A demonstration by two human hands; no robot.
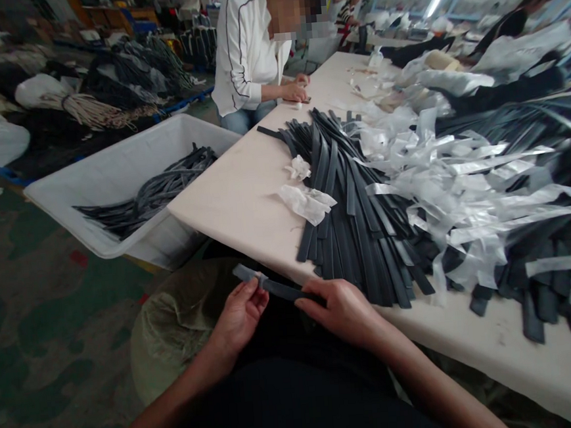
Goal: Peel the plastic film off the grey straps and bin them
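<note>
A dark flat strip (282, 289) stretches between my two hands, in front of the table's near edge. My left hand (244, 307) pinches it near its left end, where a pale translucent piece shows at the fingertips. Wrapped round the strip's right part is my right hand (341, 308), closed, close to the table edge. A fanned pile of dark strips (355, 215) lies on the table (230, 202) just beyond my right hand. Two crumpled white scraps (307, 203) rest against the pile's left side.
A white bin (92, 150) with dark strips stands left of the table. Translucent white ribbons (462, 193) and more dark strips cover the table's right. A person in a white jacket (240, 52) works at the far left edge. A greenish sack (168, 322) sits below my left hand.
</note>
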